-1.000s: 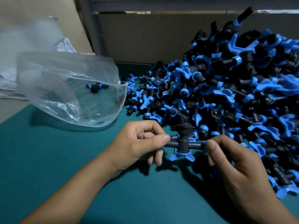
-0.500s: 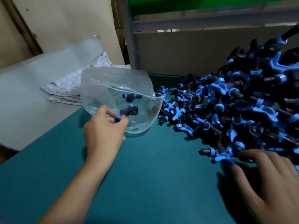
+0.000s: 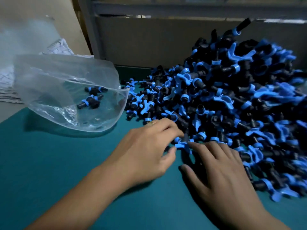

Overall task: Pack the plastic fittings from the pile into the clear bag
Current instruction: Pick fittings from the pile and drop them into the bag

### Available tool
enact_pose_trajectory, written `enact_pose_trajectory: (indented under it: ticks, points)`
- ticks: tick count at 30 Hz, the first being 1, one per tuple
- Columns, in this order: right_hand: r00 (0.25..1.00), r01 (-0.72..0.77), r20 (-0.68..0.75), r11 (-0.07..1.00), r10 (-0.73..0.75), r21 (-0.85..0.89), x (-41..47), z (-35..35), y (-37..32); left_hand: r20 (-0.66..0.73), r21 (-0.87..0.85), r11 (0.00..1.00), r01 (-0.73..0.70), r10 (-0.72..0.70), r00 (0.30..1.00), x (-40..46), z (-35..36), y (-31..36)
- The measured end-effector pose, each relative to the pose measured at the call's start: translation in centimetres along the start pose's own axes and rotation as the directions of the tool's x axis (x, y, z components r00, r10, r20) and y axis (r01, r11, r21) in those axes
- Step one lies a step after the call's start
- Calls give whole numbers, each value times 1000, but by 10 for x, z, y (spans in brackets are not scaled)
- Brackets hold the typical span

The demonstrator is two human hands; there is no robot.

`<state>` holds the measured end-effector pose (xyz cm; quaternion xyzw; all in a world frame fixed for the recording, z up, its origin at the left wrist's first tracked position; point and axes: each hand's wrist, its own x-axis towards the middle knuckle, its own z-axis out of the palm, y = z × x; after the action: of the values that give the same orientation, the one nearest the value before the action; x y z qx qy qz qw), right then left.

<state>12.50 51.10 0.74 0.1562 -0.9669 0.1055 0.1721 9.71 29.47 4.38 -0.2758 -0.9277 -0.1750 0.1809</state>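
Observation:
A big pile of black and blue plastic fittings (image 3: pixel 232 100) covers the right of the green table. The clear bag (image 3: pixel 49 77) lies open-mouthed at the left, with two fittings (image 3: pixel 90 102) inside it. My left hand (image 3: pixel 146 146) reaches the pile's near edge, and its loosely curved fingers and thumb lie around a fitting with a blue wing (image 3: pixel 182 144) without plainly gripping it. Just to the right, my right hand (image 3: pixel 221 171) lies flat with fingers spread, its fingertips touching the same edge of the pile.
The green table top (image 3: pixel 66 171) stretches in front of the bag and under both forearms. Folded papers and a grey sheet (image 3: pixel 10 77) lie behind the bag. A cardboard wall (image 3: pixel 149 42) backs the pile.
My left hand let a fitting go into the bag and came back right to the pile's edge. The bag now holds two fittings. My right hand stayed at the pile.

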Motion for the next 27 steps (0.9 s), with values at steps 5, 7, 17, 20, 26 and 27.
enact_pose_trajectory:
  ticks: [5,7,17,20,26,27]
  points:
    - [999,29,18,994,-31,110,-1,-2,3,93,-53,992,113,-108,990,12,35,-15]
    - [999,42,-8,984,-42,175,-1,-2,6,68,-108,986,129,-122,990,7,40,-22]
    - [993,111,8,973,-115,205,4,0,13,95,-418,898,135,-105,990,-5,37,-20]
    - [993,115,-49,952,-105,284,5,-3,15,96,-749,634,194,-185,978,-4,34,-17]
    - [990,48,-137,795,44,605,1,-12,12,206,-922,259,287,-298,932,-4,23,-18]
    - [991,-5,-92,709,99,706,1,-13,11,237,-921,223,319,-330,914,-3,23,-17]
